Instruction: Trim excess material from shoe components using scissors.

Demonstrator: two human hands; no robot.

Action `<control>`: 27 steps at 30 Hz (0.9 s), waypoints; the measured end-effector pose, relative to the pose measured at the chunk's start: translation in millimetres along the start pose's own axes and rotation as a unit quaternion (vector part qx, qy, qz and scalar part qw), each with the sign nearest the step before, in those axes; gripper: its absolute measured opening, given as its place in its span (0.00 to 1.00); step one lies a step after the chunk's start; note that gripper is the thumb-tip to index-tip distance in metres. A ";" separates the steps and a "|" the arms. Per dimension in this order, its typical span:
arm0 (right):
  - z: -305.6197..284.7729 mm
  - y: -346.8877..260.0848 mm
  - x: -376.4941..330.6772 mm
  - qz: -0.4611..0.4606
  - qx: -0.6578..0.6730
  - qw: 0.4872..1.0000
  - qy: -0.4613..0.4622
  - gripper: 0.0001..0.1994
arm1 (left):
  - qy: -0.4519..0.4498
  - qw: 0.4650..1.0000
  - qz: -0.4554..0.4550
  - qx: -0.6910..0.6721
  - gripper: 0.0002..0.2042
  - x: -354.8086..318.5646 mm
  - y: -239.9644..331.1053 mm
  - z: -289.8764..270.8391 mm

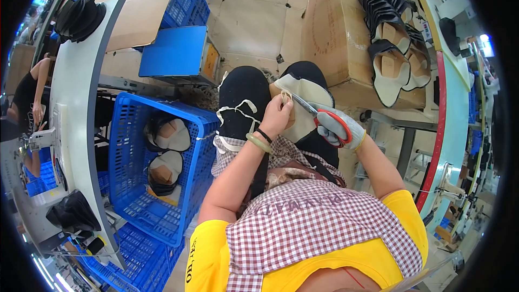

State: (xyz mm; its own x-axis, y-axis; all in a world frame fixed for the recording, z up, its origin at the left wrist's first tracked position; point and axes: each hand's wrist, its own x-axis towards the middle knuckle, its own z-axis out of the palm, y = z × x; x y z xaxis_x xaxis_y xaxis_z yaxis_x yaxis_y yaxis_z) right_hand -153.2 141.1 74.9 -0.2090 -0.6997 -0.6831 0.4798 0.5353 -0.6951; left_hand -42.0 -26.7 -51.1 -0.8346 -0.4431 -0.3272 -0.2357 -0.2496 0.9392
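Observation:
A cream and black shoe upper (pixel 311 97) rests on my lap. My left hand (pixel 278 114) pinches its edge, and a green bangle and a black band circle that wrist. My right hand (pixel 339 127), in a grey glove, grips red-handled scissors (pixel 323 114) whose blades point left to the edge held by my left hand. Trimmed cream strips (pixel 233 114) lie over my left knee.
A blue plastic crate (pixel 135 184) with several shoe uppers (pixel 168 136) stands at my left. A cardboard box (pixel 338 38) carries more uppers (pixel 390 70) at the right. A grey work table (pixel 75 108) runs along the left, where another person (pixel 30 103) sits.

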 end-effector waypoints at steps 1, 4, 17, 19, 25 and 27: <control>1.3 -1.7 1.8 0.012 0.000 1.000 0.006 0.29 | -0.024 0.999 0.026 0.019 0.06 0.6 -2.0 -2.7; -1.0 -2.9 8.0 0.016 -0.016 1.000 0.009 0.29 | -0.095 0.995 0.008 0.004 0.06 -2.0 10.4 -5.9; 7.3 -25.6 29.4 0.067 -0.078 0.994 0.038 0.15 | -0.215 0.976 -0.023 0.007 0.04 -7.6 22.8 -17.5; 9.7 -23.5 30.3 0.070 -0.063 0.994 0.050 0.14 | -0.208 0.977 -0.008 0.048 0.04 -6.9 20.8 -19.4; 17.0 -7.9 42.4 0.031 -0.061 0.997 0.040 0.27 | -0.017 0.947 0.225 0.230 0.05 -7.4 0.4 -14.4; 19.2 -6.7 40.2 0.026 -0.062 0.997 0.045 0.29 | 0.111 0.871 0.388 0.280 0.06 -6.9 5.5 -8.5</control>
State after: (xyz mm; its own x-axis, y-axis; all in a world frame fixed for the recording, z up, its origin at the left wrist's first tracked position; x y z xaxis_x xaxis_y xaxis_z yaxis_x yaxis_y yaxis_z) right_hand -148.5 100.3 56.4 -0.2649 -0.6265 -0.7330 0.3849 0.6283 -0.6761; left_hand -33.3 -32.3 -44.5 -0.7478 -0.4627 0.4760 0.0994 0.6310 0.7694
